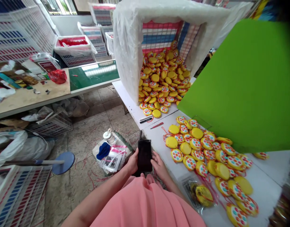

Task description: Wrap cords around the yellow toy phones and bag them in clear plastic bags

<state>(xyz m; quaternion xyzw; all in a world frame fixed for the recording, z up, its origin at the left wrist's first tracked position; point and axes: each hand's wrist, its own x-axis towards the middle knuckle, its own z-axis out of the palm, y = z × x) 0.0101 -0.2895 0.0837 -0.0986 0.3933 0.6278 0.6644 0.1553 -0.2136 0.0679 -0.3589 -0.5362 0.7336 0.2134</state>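
Note:
A black smartphone [145,156] with a dark screen is upright between my two hands, just beyond my lap. My left hand [132,162] is closed round its left edge. On the opposite edge my right hand [159,164] grips it with bent fingers. To the right, on the white table [156,135], lie many small round yellow toys [195,144] with orange cords; some show a white face with red and blue dots, others a plain yellow side. A clear plastic bag [198,192] with a yellow item inside lies near my right forearm.
A tipped, plastic-wrapped crate [126,47] spills more yellow toys onto the table. A green board [244,91] leans at right. Pens [146,119] and a red cutter [157,125] lie nearby. Left are a blue round stool [63,163], a white-lidded bottle [108,135] and crates [22,192].

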